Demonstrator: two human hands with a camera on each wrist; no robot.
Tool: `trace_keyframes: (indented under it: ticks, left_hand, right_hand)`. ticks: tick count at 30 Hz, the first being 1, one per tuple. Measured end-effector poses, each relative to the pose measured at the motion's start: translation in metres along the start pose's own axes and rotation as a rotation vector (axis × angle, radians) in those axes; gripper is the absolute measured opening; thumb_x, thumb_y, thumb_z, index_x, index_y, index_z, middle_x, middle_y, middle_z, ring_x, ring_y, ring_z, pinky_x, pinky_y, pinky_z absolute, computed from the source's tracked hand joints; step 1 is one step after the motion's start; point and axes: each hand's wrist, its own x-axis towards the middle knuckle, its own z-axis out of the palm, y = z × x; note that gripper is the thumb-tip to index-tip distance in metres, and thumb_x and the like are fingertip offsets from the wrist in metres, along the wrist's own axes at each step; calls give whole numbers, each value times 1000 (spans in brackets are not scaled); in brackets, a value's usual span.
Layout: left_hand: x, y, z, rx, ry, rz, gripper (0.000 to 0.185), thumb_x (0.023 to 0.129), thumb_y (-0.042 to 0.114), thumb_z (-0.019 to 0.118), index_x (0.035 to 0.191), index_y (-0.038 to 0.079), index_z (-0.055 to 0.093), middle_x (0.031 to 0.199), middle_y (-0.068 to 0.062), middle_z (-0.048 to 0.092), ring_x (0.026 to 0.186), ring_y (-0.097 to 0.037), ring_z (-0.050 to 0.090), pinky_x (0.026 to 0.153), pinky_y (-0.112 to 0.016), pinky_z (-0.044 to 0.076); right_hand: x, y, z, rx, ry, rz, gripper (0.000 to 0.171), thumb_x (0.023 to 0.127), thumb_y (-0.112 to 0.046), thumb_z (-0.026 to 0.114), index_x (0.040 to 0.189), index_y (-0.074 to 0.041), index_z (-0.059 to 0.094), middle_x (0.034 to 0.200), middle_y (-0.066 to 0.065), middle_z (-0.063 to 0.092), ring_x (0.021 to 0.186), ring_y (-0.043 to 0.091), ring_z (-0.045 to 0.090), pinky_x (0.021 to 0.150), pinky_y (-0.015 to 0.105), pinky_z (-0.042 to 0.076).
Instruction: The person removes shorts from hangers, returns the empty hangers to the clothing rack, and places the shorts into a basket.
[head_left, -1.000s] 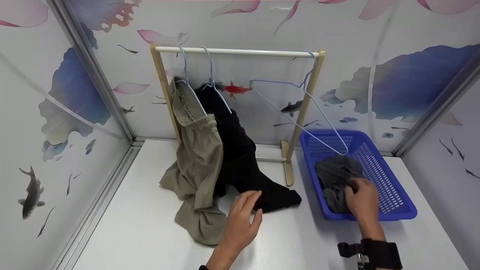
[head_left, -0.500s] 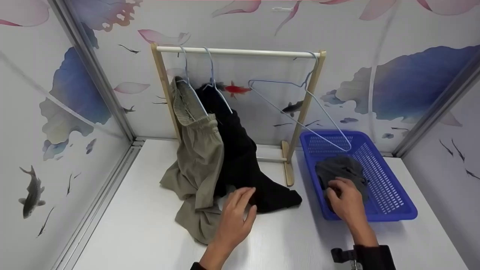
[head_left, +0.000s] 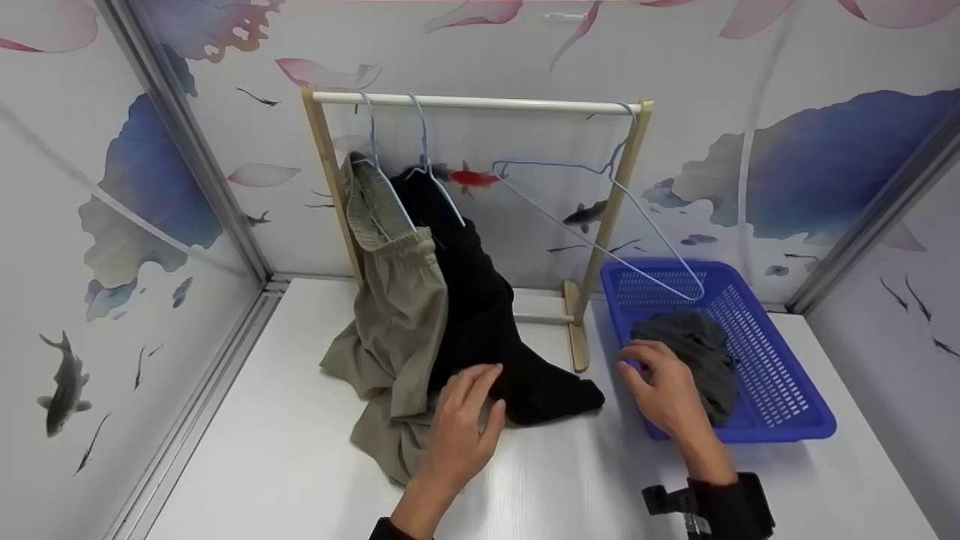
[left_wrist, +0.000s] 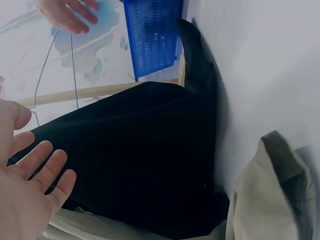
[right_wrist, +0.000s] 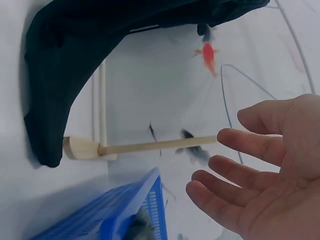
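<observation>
My left hand [head_left: 463, 427] hovers in front of the hanging trousers, fingers relaxed and holding nothing. Behind its fingertips hang black trousers [head_left: 480, 300]; khaki trousers [head_left: 405, 300] with an elastic waist hang to their left, their legs pooling on the table. In the left wrist view the fingers [left_wrist: 50, 167] spread loosely beside the black cloth. My right hand [head_left: 664, 390] is over the left rim of a blue basket [head_left: 780, 360], with nothing in its grasp. Dark grey cloth [head_left: 697, 352] lies bunched in that basket. The right wrist view shows the right hand's fingers [right_wrist: 240, 175] extended and apart.
A small rack with a white rail [head_left: 480, 103] and wooden posts stands at the back of the white table [head_left: 247, 420]. At its right end hangs a bare blue wire hanger [head_left: 592, 240], its lower corner reaching over the basket. Printed panels wall in the sides and back.
My right hand has let go of the grey cloth and moved left to the basket's rim, leaving the cloth in the basket. My left hand has drifted slightly left and up.
</observation>
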Motion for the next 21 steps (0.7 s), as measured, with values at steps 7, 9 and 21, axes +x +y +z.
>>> trace_keyframes:
  ticks: [7, 9, 21]
  left_hand:
    - [7, 0, -6, 6, 1, 9, 36, 104, 17, 63, 136, 0, 62, 130, -11, 61, 118, -24, 60, 101, -38, 50]
    - [9, 0, -8, 7, 3, 13, 36, 105, 18, 62, 136, 0, 63, 130, -11, 62, 119, -24, 60, 101, -38, 50]
    - [24, -2, -14, 2, 31, 61, 45, 90, 2, 73, 134, -2, 63, 129, -12, 63, 117, -26, 60, 100, -38, 51]
  right_hand:
    - [6, -16, 4, 96, -83, -88, 14, 96, -3, 69, 108, 0, 76, 115, 11, 71, 99, 28, 71, 82, 39, 60]
    - [8, -21, 5, 120, -115, -99, 15, 96, -3, 69, 110, -1, 75, 111, 9, 71, 96, 24, 71, 81, 37, 61]
    - [21, -44, 12, 213, -171, -204, 21, 98, -4, 68, 118, 0, 73, 109, 13, 73, 92, 26, 72, 78, 32, 61]
